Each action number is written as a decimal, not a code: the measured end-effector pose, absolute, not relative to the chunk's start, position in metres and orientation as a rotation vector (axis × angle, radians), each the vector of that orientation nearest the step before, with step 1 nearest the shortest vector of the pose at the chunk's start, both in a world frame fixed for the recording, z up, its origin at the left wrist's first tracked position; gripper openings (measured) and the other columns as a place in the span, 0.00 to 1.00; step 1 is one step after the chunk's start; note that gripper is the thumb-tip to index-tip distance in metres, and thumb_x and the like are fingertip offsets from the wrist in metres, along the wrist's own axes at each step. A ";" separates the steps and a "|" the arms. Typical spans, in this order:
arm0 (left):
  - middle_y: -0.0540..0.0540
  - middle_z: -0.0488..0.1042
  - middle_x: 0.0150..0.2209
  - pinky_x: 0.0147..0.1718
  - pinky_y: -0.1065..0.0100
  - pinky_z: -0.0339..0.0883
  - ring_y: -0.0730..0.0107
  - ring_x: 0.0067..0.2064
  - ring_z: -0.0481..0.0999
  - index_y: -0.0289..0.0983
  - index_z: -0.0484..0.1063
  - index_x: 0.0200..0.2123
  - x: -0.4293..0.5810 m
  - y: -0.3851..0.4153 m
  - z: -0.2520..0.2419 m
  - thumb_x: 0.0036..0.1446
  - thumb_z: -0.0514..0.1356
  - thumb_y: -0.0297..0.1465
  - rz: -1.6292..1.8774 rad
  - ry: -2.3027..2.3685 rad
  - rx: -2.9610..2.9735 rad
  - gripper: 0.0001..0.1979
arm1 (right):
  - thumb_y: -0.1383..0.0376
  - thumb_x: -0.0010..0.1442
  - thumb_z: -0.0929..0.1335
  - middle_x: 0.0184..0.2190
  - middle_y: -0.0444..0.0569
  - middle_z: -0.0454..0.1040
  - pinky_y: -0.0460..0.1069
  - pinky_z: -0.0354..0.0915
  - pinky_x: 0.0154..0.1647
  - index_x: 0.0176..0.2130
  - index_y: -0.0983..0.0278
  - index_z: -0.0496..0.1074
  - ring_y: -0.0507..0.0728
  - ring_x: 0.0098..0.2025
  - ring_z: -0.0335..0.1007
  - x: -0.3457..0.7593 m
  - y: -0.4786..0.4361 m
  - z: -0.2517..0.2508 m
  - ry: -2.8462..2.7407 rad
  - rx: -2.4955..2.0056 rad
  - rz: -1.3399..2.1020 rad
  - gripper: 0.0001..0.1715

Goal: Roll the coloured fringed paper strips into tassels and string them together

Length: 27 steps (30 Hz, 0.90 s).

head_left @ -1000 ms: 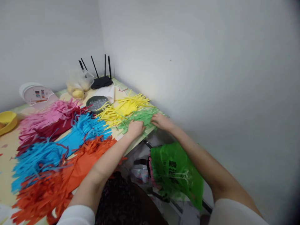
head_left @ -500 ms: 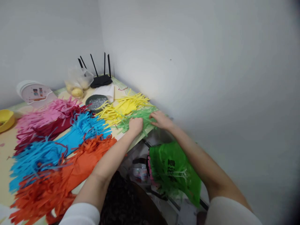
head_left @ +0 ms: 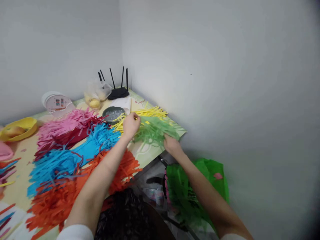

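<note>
Light green fringed paper (head_left: 155,131), blurred by motion, spans the space between my hands near the table's right corner. My left hand (head_left: 131,125) is closed on its left end, in front of yellow fringed paper (head_left: 158,112). At the lower right edge of the green paper, my right hand (head_left: 172,144) has its fingers pressed together on it. Blue fringed paper (head_left: 87,146), orange fringed paper (head_left: 57,200), pink fringed paper (head_left: 67,123) and dark red fringed paper (head_left: 60,141) lie to the left on the table.
Behind the papers are a dark bowl (head_left: 113,115) of clear pieces, a black router (head_left: 118,93) and a plastic bag of yellow fruit (head_left: 95,102). A yellow basket (head_left: 28,125) stands left. Below the table edge hangs a green bag (head_left: 200,173). Walls meet behind.
My left hand has moved up and left, and my right hand down, with the green paper now lifted and spread between them. The view has shifted left, showing more of the table.
</note>
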<state>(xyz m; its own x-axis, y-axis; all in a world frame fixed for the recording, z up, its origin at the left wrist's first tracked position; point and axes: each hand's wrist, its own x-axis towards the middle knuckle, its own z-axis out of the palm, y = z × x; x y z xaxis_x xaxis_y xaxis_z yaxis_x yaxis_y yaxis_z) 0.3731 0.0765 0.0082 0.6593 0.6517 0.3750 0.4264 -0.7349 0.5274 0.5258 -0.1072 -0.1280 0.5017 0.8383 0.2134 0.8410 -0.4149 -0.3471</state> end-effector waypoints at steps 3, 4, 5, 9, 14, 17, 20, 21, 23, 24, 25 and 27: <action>0.42 0.77 0.32 0.34 0.69 0.65 0.69 0.33 0.74 0.30 0.72 0.33 0.332 0.118 0.039 0.57 0.52 0.24 0.912 1.026 2.344 0.09 | 0.71 0.63 0.60 0.38 0.63 0.78 0.58 0.67 0.47 0.53 0.71 0.72 0.66 0.44 0.74 0.528 -0.105 -0.129 -1.327 -2.345 -0.003 0.22; 0.44 0.76 0.31 0.34 0.70 0.65 0.71 0.33 0.73 0.31 0.71 0.32 0.314 0.131 0.050 0.56 0.53 0.24 0.980 1.076 2.279 0.08 | 0.70 0.64 0.61 0.37 0.62 0.78 0.58 0.68 0.47 0.52 0.70 0.72 0.65 0.44 0.74 0.528 -0.104 -0.129 -1.315 -2.339 -0.001 0.20; 0.47 0.75 0.29 0.33 0.71 0.65 0.72 0.31 0.72 0.31 0.71 0.31 0.293 0.143 0.060 0.54 0.54 0.23 1.083 1.119 2.170 0.06 | 0.68 0.66 0.62 0.38 0.59 0.78 0.57 0.68 0.47 0.51 0.69 0.73 0.63 0.44 0.74 0.528 -0.103 -0.129 -1.305 -2.328 0.001 0.17; 0.52 0.70 0.25 0.33 0.69 0.66 0.75 0.29 0.67 0.30 0.71 0.30 0.187 0.174 0.094 0.52 0.57 0.23 1.410 1.269 1.878 0.03 | 0.58 0.67 0.66 0.40 0.50 0.76 0.55 0.70 0.46 0.44 0.65 0.73 0.54 0.40 0.73 0.525 -0.100 -0.124 -1.298 -2.237 -0.006 0.14; 0.52 0.73 0.28 0.36 0.65 0.68 0.70 0.32 0.70 0.34 0.71 0.31 0.064 0.147 0.100 0.54 0.59 0.30 1.561 1.485 2.004 0.05 | 0.67 0.54 0.68 0.28 0.56 0.77 0.61 0.70 0.41 0.25 0.60 0.73 0.64 0.34 0.74 0.510 -0.109 -0.085 -1.286 -2.086 -0.103 0.07; 0.49 0.74 0.31 0.39 0.63 0.67 0.65 0.36 0.73 0.37 0.69 0.31 0.034 0.105 0.089 0.56 0.55 0.30 1.304 1.556 2.395 0.04 | 0.65 0.56 0.64 0.27 0.57 0.75 0.69 0.67 0.44 0.29 0.60 0.75 0.70 0.37 0.74 0.466 -0.110 -0.038 -1.229 -2.008 -0.226 0.10; 0.46 0.74 0.32 0.41 0.61 0.65 0.62 0.37 0.73 0.38 0.68 0.31 0.032 0.066 0.077 0.57 0.54 0.30 1.105 1.595 2.606 0.05 | 0.61 0.63 0.64 0.46 0.52 0.77 0.69 0.63 0.57 0.49 0.52 0.72 0.68 0.53 0.70 0.376 -0.092 0.016 -1.393 -1.767 -0.283 0.15; 0.46 0.75 0.33 0.41 0.61 0.65 0.61 0.38 0.72 0.38 0.68 0.31 0.034 0.056 0.074 0.57 0.54 0.30 1.047 1.591 2.652 0.05 | 0.60 0.63 0.65 0.51 0.50 0.75 0.69 0.61 0.60 0.54 0.51 0.68 0.68 0.56 0.68 0.340 -0.081 0.031 -1.535 -1.610 -0.281 0.19; 0.44 0.75 0.33 0.41 0.60 0.63 0.59 0.39 0.72 0.38 0.68 0.32 0.034 0.038 0.069 0.59 0.54 0.30 0.897 1.564 2.775 0.04 | 0.60 0.63 0.67 0.58 0.52 0.70 0.65 0.61 0.63 0.61 0.54 0.61 0.67 0.62 0.63 0.272 -0.055 0.051 -1.848 -1.290 -0.273 0.28; 0.43 0.75 0.33 0.41 0.60 0.63 0.58 0.39 0.72 0.38 0.68 0.32 0.033 0.031 0.067 0.60 0.54 0.29 0.828 1.543 2.838 0.05 | 0.59 0.63 0.68 0.60 0.55 0.68 0.65 0.59 0.64 0.63 0.59 0.60 0.68 0.65 0.59 0.244 -0.040 0.056 -1.962 -1.164 -0.279 0.31; 0.43 0.75 0.33 0.40 0.60 0.62 0.58 0.39 0.71 0.37 0.67 0.32 0.030 0.024 0.065 0.60 0.54 0.28 0.777 1.521 2.888 0.05 | 0.59 0.62 0.69 0.63 0.57 0.66 0.67 0.55 0.66 0.63 0.62 0.60 0.69 0.67 0.55 0.221 -0.026 0.058 -2.062 -1.122 -0.266 0.33; 0.43 0.74 0.32 0.39 0.60 0.62 0.58 0.38 0.71 0.37 0.67 0.33 0.020 0.015 0.061 0.61 0.54 0.27 0.742 1.492 2.924 0.05 | 0.62 0.61 0.69 0.63 0.59 0.66 0.70 0.51 0.67 0.62 0.66 0.62 0.70 0.67 0.54 0.192 0.000 0.053 -2.188 -1.103 -0.234 0.33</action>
